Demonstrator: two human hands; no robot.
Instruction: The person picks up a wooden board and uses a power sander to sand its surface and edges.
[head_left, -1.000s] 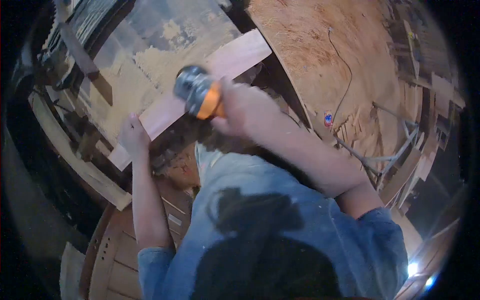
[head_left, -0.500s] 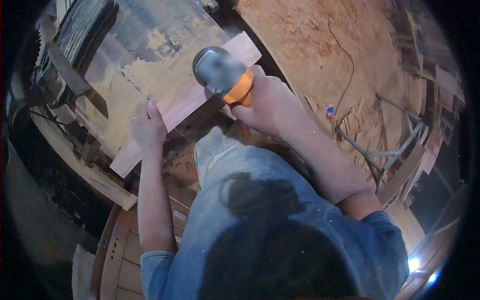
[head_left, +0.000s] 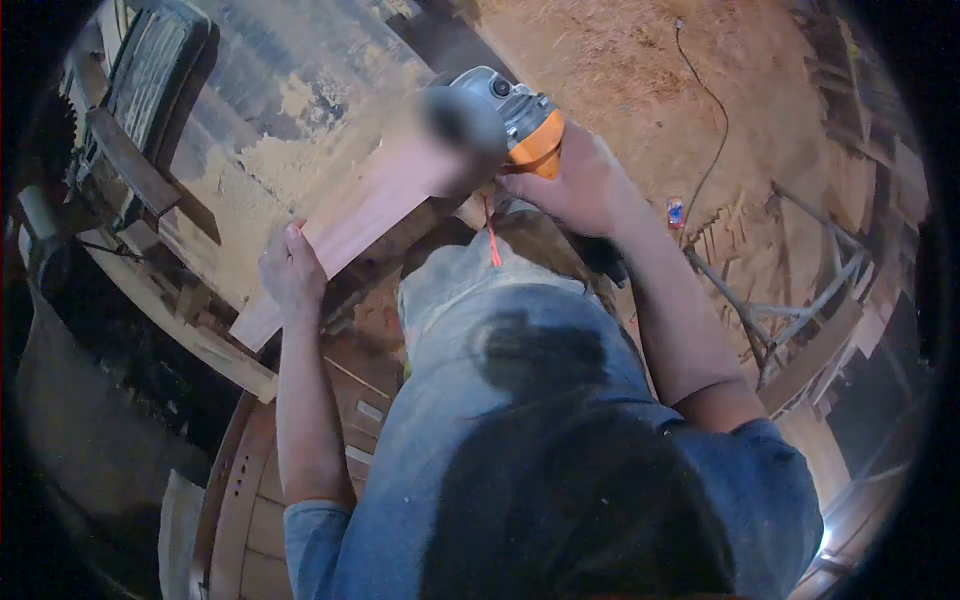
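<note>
A pale pinkish wooden board [head_left: 368,208] lies slantwise along the edge of the dusty work surface [head_left: 250,180]. My left hand [head_left: 293,272] is wrapped round the board near its lower left end, thumb on top. In my right hand [head_left: 580,185] is an orange and grey power tool [head_left: 520,120], held at its orange body. The tool's round head is over the board's upper right end and partly blurred, so its contact with the wood cannot be made out.
Sawdust covers the surface around the board. A dark ridged object [head_left: 160,80] and a wooden strip [head_left: 130,160] lie at the upper left. On the right are a cable [head_left: 722,120], a metal frame [head_left: 800,310], a small blue-red packet [head_left: 675,212] and wood scraps.
My right hand and the power tool have moved up and to the right along the board, and the tool has turned. My left hand still holds the board near its lower end.
</note>
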